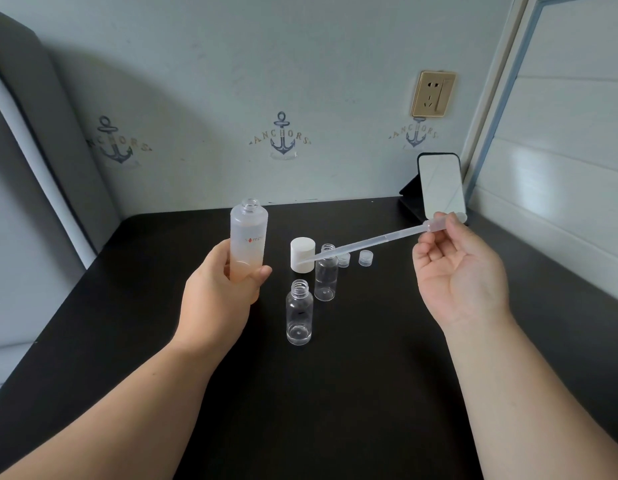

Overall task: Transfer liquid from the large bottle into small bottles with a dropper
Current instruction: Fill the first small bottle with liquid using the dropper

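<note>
A: Dropper status?

B: Long translucent plastic dropper (369, 241) runs from right of centre down-left; soft bulb pinched by right hand (456, 271) thumb and fingertips, other fingers loosely curled, palm up; tip hangs over the rear clear small bottle (325, 273); looks light, bendy; hold at bulb, squeeze gently.

A: Big one?

B: Frosted tall uncapped bottle with peach liquid (249, 237), centre-left; left hand (220, 292) wraps its lower body, thumb in front; probably slick, grip low. Front clear small bottle (299, 311) looks empty; white cap (302, 253) behind.
</note>
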